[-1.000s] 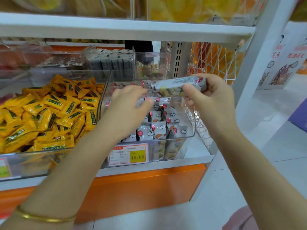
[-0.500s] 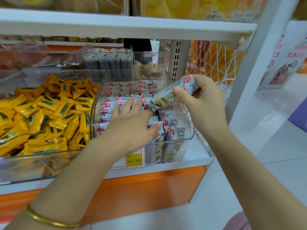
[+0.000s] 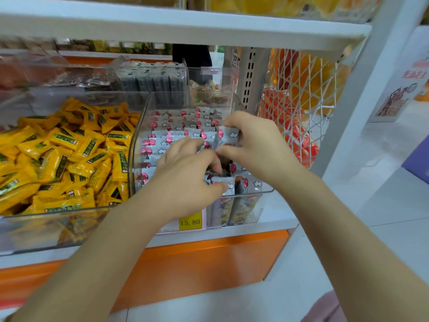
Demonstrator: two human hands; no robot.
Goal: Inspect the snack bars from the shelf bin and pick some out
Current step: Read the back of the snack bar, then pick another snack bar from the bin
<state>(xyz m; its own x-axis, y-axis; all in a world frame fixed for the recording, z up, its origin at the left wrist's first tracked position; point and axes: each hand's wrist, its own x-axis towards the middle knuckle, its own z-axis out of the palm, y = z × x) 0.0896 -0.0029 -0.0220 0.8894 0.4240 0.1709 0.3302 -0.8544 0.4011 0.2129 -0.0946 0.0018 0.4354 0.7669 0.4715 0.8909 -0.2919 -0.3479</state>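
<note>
Snack bars (image 3: 176, 133) in silver wrappers with red marks stand on end in packed rows inside the clear shelf bin (image 3: 255, 192). This leaves only their top edges reachable, so both hands come in from above.

The right hand (image 3: 257, 147), at 3 o'clock of the bin, is clamped on one held bar (image 3: 226, 135), thumb under and fingers over. The bar is tilted, with its lower end pointing down into the rows. This looks like a bar that has been inspected and is being slotted back rather than kept.

The left hand (image 3: 188, 173), at the bin's 6 o'clock, curls into the front rows. Its thumb and forefinger appear to pinch the top of a front bar (image 3: 216, 180), probably to part the row or draw the next one out. The two hands are just beside each other but do not touch.

Yellow sweets (image 3: 69, 154) fill the neighbouring bin at 9 o'clock. A price label (image 3: 190, 221) hangs at 6 o'clock on the bin's front, and white mesh (image 3: 301, 89) stands at 2 o'clock.

A second ago the right hand held its bar level and high above the bin, as if for reading. Half a second ago it tipped the bar nose-down, and now the bar is low among the others. The left hand, then open with fingers spread over the rows, has since sunk in and curled.
</note>
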